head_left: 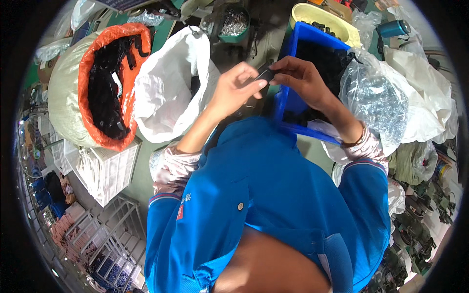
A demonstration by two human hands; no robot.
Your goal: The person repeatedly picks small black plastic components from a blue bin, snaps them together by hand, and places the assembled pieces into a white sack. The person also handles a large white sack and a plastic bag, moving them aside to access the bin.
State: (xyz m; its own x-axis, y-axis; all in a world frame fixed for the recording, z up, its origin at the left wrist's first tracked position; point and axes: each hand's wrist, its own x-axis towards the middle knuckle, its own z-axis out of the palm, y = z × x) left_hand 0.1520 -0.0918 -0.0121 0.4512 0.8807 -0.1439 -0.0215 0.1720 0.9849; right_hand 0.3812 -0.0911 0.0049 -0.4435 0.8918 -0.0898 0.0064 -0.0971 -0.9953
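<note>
Between my two hands, above the gap between a white sack and a blue bin, is a small flat black piece (266, 73) whose kind I cannot make out. My left hand (238, 88) pinches its left end with thumb and fingers. From the other side my right hand (304, 80) grips it between thumb and index finger. Right beside my right hand stands the blue bin (288, 100), holding a mass of black parts. The open white sack (163, 93) lies close to my left forearm; folds hide most of its inside.
At the left stands a sack with an orange lining (85, 102), full of black pieces. A green tub (242, 35) of small metal parts and a yellow tub (300, 12) are at the back. Clear plastic bags (376, 97) crowd the right. A white crate (110, 171) sits lower left.
</note>
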